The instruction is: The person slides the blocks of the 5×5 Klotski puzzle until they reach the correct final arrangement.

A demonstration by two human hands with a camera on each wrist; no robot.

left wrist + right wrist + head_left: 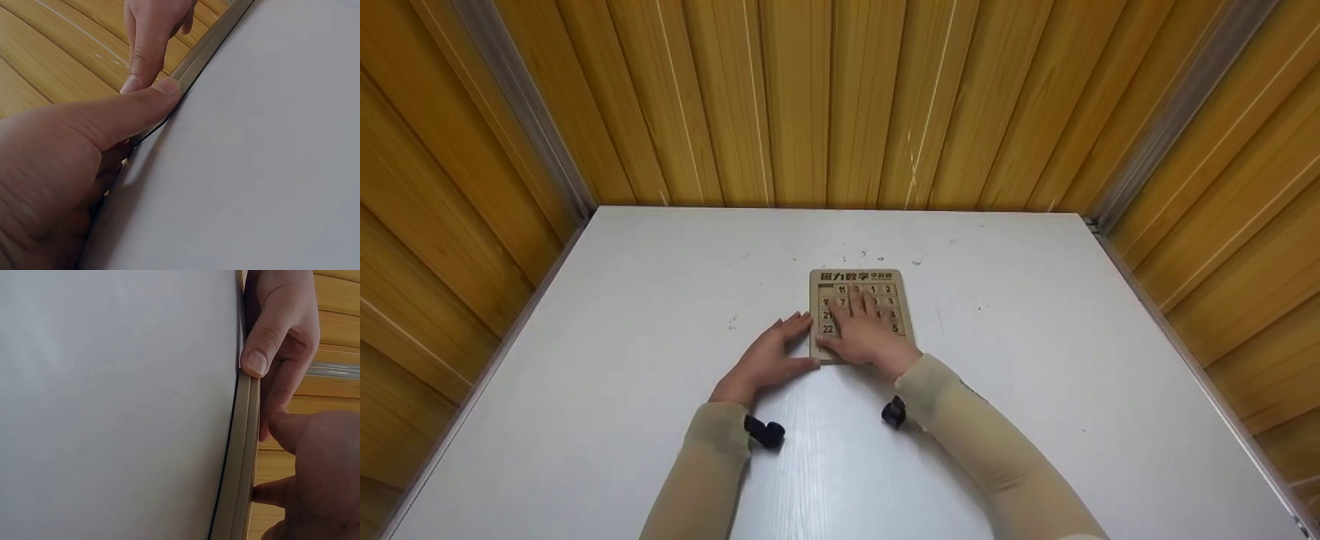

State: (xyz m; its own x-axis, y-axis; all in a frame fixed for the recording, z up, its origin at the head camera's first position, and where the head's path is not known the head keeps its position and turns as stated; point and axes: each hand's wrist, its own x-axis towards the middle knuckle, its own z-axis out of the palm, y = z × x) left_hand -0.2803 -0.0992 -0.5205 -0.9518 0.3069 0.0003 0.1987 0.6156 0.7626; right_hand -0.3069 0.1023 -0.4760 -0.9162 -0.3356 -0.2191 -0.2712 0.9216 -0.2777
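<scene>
A wooden sliding number puzzle (828,316), with printed characters along its top border and square number tiles, lies flat on the table. My left hand (769,358) holds its left side, the thumb at the near-left corner and the fingers along the left edge. In the left wrist view, that thumb presses the edge of the frame. Across the tiles my right hand (870,337) lies with spread fingers, hiding many of the numbers. Fingertips of the right hand (329,467) touch the puzzle's face in the right wrist view. An uncovered gap shows at the tiles' upper left.
The white table (660,300) extends around the puzzle and carries small dark marks beyond it. Yellow wood-grain panels (840,105) stand behind and on both sides, with grey metal posts (525,105) at the corners. Each wrist wears a black camera (766,433).
</scene>
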